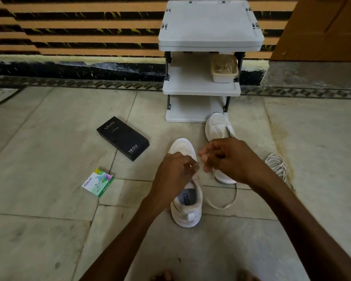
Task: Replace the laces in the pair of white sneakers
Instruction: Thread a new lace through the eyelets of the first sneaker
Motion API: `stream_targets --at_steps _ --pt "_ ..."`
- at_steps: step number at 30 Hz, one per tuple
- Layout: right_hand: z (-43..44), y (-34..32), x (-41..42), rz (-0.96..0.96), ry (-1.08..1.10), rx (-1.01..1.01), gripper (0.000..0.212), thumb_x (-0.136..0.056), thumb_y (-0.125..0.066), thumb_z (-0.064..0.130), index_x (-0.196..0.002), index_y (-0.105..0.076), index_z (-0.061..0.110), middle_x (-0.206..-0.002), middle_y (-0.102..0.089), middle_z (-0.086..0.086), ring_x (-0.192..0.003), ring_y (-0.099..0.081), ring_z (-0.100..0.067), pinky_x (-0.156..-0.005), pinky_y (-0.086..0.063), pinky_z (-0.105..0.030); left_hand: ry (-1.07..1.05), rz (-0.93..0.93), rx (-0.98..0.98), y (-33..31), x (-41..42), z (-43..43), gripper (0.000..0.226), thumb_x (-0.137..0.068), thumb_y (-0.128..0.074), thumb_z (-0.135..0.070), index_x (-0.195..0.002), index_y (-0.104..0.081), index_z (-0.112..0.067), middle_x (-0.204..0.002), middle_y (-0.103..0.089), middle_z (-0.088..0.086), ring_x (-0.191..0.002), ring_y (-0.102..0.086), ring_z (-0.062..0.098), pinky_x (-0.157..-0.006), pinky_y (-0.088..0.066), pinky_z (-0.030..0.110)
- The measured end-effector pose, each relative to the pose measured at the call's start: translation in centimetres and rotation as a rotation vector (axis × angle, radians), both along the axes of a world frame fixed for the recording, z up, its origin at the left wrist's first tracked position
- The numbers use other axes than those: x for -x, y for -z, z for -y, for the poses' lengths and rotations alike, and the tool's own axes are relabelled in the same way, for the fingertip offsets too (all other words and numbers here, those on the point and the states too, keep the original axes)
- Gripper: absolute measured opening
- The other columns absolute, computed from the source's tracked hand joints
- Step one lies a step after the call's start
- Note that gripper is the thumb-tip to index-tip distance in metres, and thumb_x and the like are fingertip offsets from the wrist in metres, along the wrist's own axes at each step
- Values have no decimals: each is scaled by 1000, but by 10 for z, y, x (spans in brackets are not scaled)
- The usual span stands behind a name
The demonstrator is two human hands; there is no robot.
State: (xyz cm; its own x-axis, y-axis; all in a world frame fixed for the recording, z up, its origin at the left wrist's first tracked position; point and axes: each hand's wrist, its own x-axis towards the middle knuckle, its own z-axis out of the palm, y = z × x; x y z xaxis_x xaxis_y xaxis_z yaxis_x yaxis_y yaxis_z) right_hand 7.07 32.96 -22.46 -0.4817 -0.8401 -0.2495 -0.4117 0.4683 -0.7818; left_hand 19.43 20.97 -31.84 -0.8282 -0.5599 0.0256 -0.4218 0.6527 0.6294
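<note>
- While the near sneaker sits on the floor right in front of me, toe pointing away, my left hand has its fingers curled on the upper by the eyelets. My right hand is pinching what looks like one end of the lace just above the shoe. The rest of that lace trails off in a loop on the floor to the shoe's right.
- Biggest risk imo: I miss the eyelet or mash the tip, because my own fingers hide the hole from me.
- That loose loop could twist, or catch under the sole, if I pull fast.
- If I yank with the right while the left is only lightly on, the shoe probably skids on this smooth stone.
- The other sneaker is just beyond my right hand, half hidden and looking unlaced. It'd be easy to end up with a mismatched pattern between the two.
- The bundle of laces lies off to the right, and I can't tell if it's old or new, so grabbing the wrong one is possible.
- The black box and green box on my left and the white rack behind are well apart from all this. No trouble there.
</note>
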Motion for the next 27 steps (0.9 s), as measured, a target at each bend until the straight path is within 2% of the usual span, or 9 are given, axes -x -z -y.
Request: stream_targets --at_steps 5,9,11,13,16,19,21,24,27 --pt "-10 6 -3 -142 -95 -265 14 -88 -70 20 -75 -72 24 -66 -70 13 -60 -61 10 -56 -43 -4 -132 -191 -98 -24 1 19 5 -89 -67 -20 -91 -71 -22 -88 -69 -12 -74 -63 3 -70 -55 32" --pt "-14 26 -15 -290 -303 -440 7 -86 -72 19 -90 -77 15 -91 -75 -1 -83 -70 -14 -80 -57 -29 -176 -215 -114 -31 4 21 8 -87 -68 -16 -92 -74 -20 -84 -70 -9 -70 -61 1 -63 -49 17" --pt "-17 34 -18 -368 -396 -483 13 -88 -70 23 -98 -76 16 -97 -73 -3 -89 -68 -17 -82 -55 -28 -198 -235 -137 -29 2 18 8 -88 -67 -17 -91 -74 -19 -81 -70 -9 -69 -61 -2 -60 -45 9" --pt "-18 39 -16 -381 -433 -520 10 -87 -70 23 -94 -75 18 -94 -71 -4 -87 -67 -18 -79 -54 -28 -216 -258 -189 -28 1 18 8 -89 -66 -17 -92 -73 -19 -81 -70 -7 -68 -63 0 -61 -50 13" --pt "-17 40 -12 -146 -312 -366 9 -85 -70 9 -77 -69 10 -78 -71 -4 -73 -68 -16 -69 -55 -26 -212 -276 -327 -28 1 17 13 -90 -65 -18 -102 -67 -22 -84 -70 -3 -70 -69 9 -65 -57 27" --pt "-13 37 -11 330 45 -66 6 -88 -68 3 -87 -71 -2 -78 -74 -14 -66 -71 -18 -61 -58 -25 -228 -320 -498 -27 1 17 23 -91 -64 -14 -113 -58 -21 -89 -71 2 -71 -72 14 -70 -59 35" --pt "-9 38 -9 442 176 66 5 -88 -67 2 -88 -70 -2 -79 -73 -18 -65 -70 -17 -62 -59 -26 -247 -320 -532 -25 -2 17 23 -92 -61 -10 -112 -57 -20 -90 -71 3 -71 -71 13 -67 -58 32" --pt "-7 38 -7 515 246 167 5 -87 -67 -1 -89 -69 -5 -78 -72 -16 -66 -68 -16 -62 -58 -23 -223 -248 -432 -19 -7 15 12 -92 -61 -14 -99 -65 -23 -87 -71 -5 -69 -68 5 -59 -49 15" --pt "-7 41 -7 586 330 239 7 -84 -68 -2 -91 -70 -2 -79 -71 -17 -67 -68 -16 -62 -57 -21 -160 -204 -526 -16 -13 10 15 -98 -55 -24 -94 -70 -25 -83 -72 -6 -69 -67 4 -60 -49 15"
